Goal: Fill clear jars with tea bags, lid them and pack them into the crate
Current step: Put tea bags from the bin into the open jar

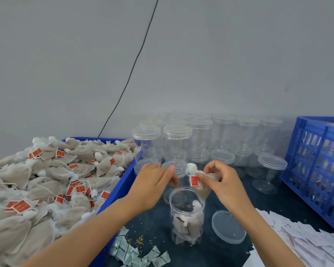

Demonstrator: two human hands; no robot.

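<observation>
An open clear jar [187,216], partly filled with tea bags, stands on the dark table in front of me. Its loose lid [228,226] lies flat to its right. My right hand [223,182] pinches a tea bag [196,177] with a red tag just above the jar's mouth. My left hand [154,182] hovers left of the mouth, fingers relaxed, holding nothing that I can see. A blue bin [121,187] on the left is heaped with tea bags [46,180]. The blue crate [316,164] stands at the right with filled jars inside.
Several empty lidded jars [201,139] are stacked against the wall behind the open jar. Small green-printed sachets [139,253] lie by the table's front edge. White paper slips [307,237] are piled at the lower right. A black cable [135,62] runs down the wall.
</observation>
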